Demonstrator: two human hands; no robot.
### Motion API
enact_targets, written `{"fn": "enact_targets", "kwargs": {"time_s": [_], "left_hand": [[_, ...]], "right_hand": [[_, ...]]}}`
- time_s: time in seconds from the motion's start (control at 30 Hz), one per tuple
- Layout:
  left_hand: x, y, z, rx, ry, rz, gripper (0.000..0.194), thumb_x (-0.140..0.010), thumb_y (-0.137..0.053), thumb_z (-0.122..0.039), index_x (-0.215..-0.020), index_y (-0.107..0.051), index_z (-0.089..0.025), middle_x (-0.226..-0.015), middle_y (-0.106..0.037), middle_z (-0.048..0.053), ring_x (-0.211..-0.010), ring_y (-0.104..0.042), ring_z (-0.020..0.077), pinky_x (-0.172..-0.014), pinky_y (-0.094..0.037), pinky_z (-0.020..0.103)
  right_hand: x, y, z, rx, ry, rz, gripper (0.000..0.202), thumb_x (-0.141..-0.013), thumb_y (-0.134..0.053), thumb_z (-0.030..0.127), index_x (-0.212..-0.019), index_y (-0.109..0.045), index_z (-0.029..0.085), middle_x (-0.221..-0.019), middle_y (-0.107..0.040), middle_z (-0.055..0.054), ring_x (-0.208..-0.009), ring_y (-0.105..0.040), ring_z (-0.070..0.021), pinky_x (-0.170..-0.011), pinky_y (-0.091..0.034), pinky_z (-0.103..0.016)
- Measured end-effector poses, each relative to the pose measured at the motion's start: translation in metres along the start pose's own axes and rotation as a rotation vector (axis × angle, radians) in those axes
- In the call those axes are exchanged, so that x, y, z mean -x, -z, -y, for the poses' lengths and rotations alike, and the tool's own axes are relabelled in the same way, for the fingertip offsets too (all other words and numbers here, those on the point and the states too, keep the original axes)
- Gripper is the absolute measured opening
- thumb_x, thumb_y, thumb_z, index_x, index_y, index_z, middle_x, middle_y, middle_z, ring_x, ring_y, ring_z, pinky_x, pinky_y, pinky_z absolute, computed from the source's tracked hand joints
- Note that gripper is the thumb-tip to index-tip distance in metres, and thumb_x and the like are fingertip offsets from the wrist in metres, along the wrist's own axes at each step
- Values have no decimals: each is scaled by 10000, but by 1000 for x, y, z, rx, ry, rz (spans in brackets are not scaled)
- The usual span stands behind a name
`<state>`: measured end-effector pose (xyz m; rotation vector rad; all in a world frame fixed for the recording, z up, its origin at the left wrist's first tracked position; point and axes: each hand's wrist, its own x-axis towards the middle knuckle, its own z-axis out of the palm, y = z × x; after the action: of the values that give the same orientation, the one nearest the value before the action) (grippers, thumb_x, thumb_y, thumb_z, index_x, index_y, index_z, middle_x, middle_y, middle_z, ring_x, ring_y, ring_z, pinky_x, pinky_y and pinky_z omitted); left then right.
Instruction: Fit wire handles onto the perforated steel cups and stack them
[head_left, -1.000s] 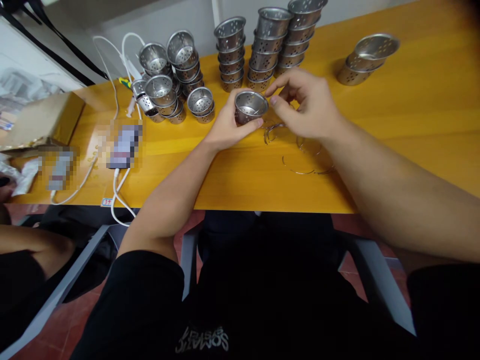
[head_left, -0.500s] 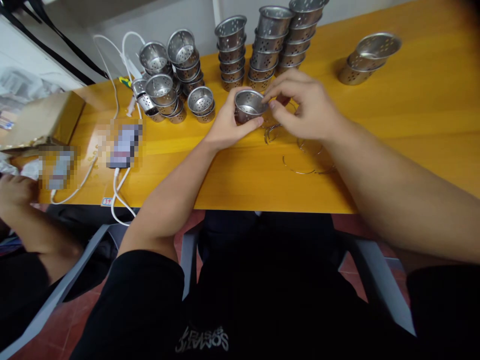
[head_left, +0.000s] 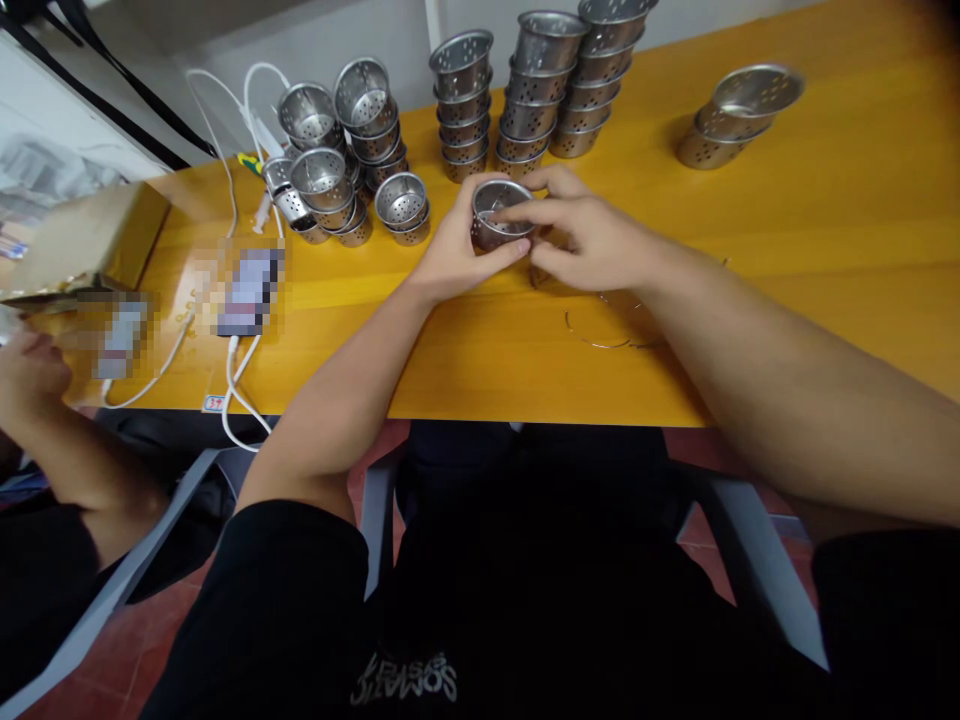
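At the frame's left edge is a co-worker's hand (head_left: 34,370); stacked perforated cups (head_left: 326,185) stand upper left on the counter (head_left: 337,350). Just above centre, the left hand (head_left: 456,245) clasps the metal cup (head_left: 499,232) — grip closed around its side. The right hand (head_left: 592,235), grip spread, reaches one finger into its mouth — thin curved wires (head_left: 600,346) lie below. Two nested cups (head_left: 724,125) lean upper right.

Head view: worn on the person's head | looks forward and steeply down, over the chest | shows the black shirt (head_left: 480,600) nearest, at the bottom; left hand (head_left: 454,245) and right hand (head_left: 596,240) farther off, above centre; bench (head_left: 465,370) across the middle and upper part; wall (head_left: 382,35) farthest, along the top
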<state>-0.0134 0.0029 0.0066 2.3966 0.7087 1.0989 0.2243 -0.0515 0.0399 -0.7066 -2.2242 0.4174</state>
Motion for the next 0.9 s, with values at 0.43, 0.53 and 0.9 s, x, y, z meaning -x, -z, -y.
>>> {"fn": "enact_targets", "kwargs": {"time_s": [0.43, 0.53, 0.9], "left_hand": [[-6, 39, -37, -202, 190, -134, 779, -846, -701, -862, -1416, -435, -402, -1556, -574, 72, -1559, -521, 311, -1360, -434, 493], [-6, 59, -50, -317, 286, -321, 639, -874, -769, -690, -1374, -464, -433, -1550, -561, 64, -1589, -438, 300, -1400, -362, 492], [1, 62, -5, -329, 559, -486, 692, -857, -843, -371, -1391, -403, -367, -1550, -587, 85, -1610, -473, 319, -1392, -386, 509]], "right_hand": [[-1, 13, 0, 20, -44, -261, 394, -1068, -729, 568, -1366, -764, 313, -1390, -654, -123, -996, -721, -254, -883, -678, -461], [0, 15, -7, 65, -31, -293, 366, -1093, -703, 551, -1332, -763, 280, -1354, -677, -123, -1032, -720, -252, -861, -677, -437], [1, 14, -10, 111, -43, -277, 384, -1102, -683, 556, -1285, -768, 229, -1172, -717, -121, -895, -713, -241, -864, -660, -471]]}}
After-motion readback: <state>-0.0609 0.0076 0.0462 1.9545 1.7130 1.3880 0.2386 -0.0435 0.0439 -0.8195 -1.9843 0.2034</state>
